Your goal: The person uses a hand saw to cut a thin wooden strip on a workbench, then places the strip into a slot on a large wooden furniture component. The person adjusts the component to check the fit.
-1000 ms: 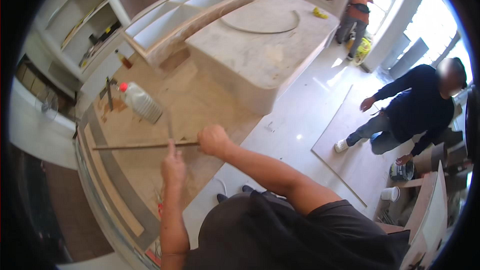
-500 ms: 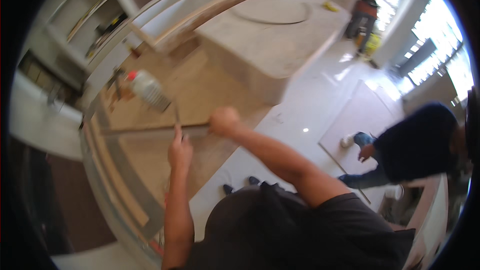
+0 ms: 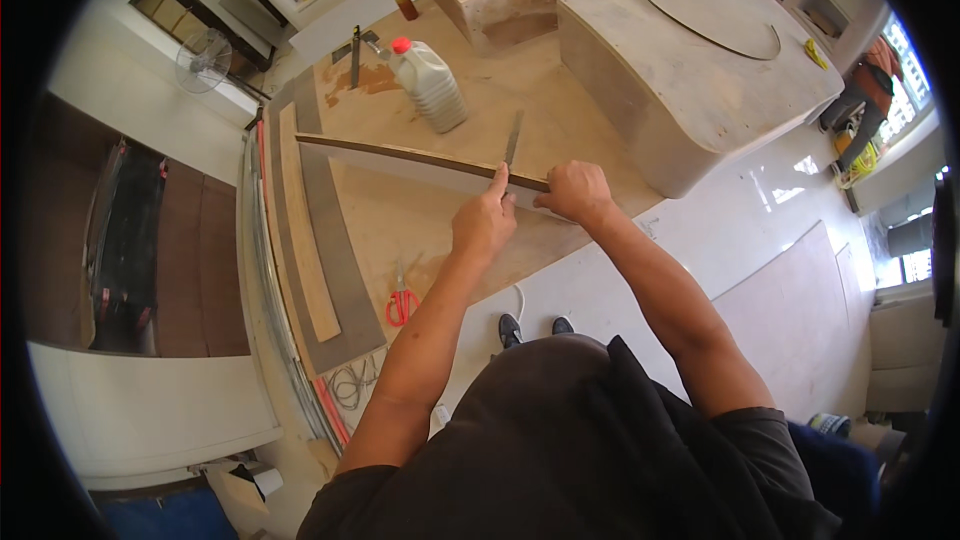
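A long narrow board with a dark edge and a pale face runs across the brown wooden worktop, its right end toward me. My left hand is closed on the board's near side, thumb up on its top edge. A thin grey flat strip of metal projects just beyond that thumb; whether I hold it is unclear. My right hand is wrapped over the board's right end, knuckles up, its fingertips partly hidden.
Behind the board stands a plastic jug with a red cap. Red-handled scissors lie near my left forearm. A small bottle and a hammer are farther back. A rounded pale cabinet stands right; a person bends beyond it.
The view has swung, so the worktop and jug sit farther right in the picture. Both hands stay at the board. The dark-clothed person at the right has mostly left view.
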`<state>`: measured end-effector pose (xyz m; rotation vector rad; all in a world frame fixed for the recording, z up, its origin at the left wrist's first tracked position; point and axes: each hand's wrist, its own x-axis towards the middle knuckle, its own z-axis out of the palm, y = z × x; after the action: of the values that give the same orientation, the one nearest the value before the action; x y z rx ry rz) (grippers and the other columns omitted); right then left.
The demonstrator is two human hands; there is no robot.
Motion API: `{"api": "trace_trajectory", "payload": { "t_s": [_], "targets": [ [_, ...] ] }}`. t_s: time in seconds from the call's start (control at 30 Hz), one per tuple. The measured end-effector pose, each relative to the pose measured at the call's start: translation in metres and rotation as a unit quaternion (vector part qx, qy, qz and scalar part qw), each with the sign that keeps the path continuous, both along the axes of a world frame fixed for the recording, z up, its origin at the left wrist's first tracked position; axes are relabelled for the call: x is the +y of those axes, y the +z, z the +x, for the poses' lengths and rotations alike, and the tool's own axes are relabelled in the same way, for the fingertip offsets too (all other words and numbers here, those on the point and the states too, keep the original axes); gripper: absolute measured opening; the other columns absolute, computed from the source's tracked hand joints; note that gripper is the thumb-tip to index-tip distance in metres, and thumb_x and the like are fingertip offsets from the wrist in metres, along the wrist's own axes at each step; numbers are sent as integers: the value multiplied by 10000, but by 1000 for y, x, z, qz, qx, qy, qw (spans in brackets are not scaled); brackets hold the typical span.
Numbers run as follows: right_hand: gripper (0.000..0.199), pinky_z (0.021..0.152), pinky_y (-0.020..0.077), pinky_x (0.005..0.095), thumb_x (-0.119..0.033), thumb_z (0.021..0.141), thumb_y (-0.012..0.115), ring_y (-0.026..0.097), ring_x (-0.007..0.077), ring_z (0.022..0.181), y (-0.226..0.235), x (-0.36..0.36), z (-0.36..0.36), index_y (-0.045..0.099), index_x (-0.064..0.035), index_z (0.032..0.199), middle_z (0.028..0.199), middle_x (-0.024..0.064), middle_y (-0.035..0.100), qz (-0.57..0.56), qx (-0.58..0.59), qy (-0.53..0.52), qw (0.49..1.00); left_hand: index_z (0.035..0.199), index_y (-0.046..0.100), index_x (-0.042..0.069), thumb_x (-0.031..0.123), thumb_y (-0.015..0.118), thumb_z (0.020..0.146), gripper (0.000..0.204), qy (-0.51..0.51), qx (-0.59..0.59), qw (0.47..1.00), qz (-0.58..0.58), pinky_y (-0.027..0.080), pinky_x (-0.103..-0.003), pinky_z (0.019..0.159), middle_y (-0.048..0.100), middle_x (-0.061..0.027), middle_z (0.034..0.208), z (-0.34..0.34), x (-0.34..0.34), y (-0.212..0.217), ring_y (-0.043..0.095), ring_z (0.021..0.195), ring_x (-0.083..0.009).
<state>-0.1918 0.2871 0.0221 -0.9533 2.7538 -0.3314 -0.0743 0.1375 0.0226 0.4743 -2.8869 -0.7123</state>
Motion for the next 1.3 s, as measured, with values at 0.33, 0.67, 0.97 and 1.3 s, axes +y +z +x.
{"api": "trace_trajectory", "payload": {
  "t_s": [0.33, 0.67, 0.97, 1.3],
  "targets": [
    [391, 748, 577, 426, -458, 761, 810, 737, 316, 841, -10, 0, -2, 790, -73, 827, 836, 148, 750, 4, -4, -1, 1000, 1513, 506, 171, 295, 542, 1007, 523, 10, -56, 998, 32, 539, -530, 733, 702, -255, 860, 34, 6, -1, 696, 797, -432],
    [351, 740, 572, 430, -422, 767, 797, 734, 324, 848, -5, 2, -10, 793, -76, 828, 844, 151, 750, 4, -7, -21, 1000, 1534, 476, 187, 320, 533, 1015, 539, -62, -32, 997, 43, 525, -537, 709, 677, -263, 796, 59, 30, -7, 683, 750, -445],
    [360, 742, 572, 437, -428, 757, 800, 731, 325, 838, -1, 0, 1, 788, -72, 811, 842, 151, 748, -5, 6, 10, 1000, 1530, 479, 174, 322, 533, 1018, 536, 30, -20, 999, 11, 525, -559, 807, 704, -288, 937, -14, -23, 5, 683, 897, -462],
    [364, 731, 567, 443, -425, 757, 810, 727, 334, 827, -8, -1, 2, 781, -66, 804, 827, 158, 742, -9, 26, 2, 1000, 1567, 407, 171, 330, 504, 1034, 565, 69, -53, 996, 23, 535, -546, 795, 726, -242, 937, 11, -31, -3, 699, 876, -437]
  ]
}}
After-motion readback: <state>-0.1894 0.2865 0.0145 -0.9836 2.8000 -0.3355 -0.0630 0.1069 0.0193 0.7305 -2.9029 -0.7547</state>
